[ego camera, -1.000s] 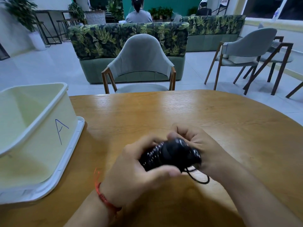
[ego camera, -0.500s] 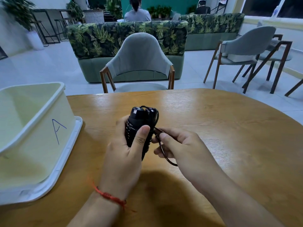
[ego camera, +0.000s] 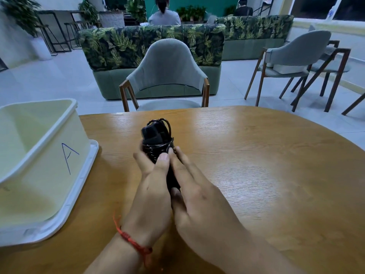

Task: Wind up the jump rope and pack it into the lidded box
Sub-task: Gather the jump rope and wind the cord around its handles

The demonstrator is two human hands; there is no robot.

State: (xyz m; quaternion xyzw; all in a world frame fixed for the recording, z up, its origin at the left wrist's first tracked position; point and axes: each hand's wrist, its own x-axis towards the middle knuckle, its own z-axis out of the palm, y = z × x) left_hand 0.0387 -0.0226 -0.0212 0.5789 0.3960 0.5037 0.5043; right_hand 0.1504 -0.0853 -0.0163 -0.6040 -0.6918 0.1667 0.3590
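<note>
The black jump rope (ego camera: 156, 139) is a tight bundle, cord wound around its two handles, pointing away from me over the middle of the wooden table (ego camera: 256, 155). My left hand (ego camera: 152, 194) grips the bundle from the left, thumb across the coils. My right hand (ego camera: 197, 196) presses against its right side, fingers stretched along the handles. The lower half of the bundle is hidden between my hands. The pale yellow box (ego camera: 39, 155), marked "A", stands open at the left on its white lid (ego camera: 83, 184).
A grey chair (ego camera: 166, 70) stands at the table's far edge, more chairs (ego camera: 292, 62) at the right. A leaf-patterned sofa (ego camera: 152, 44) lies beyond, with two people seated behind it.
The bundle has swung from lying sideways in both hands to pointing away from me. The loose cord loop has been drawn in, and my right hand has closed flat against the bundle.
</note>
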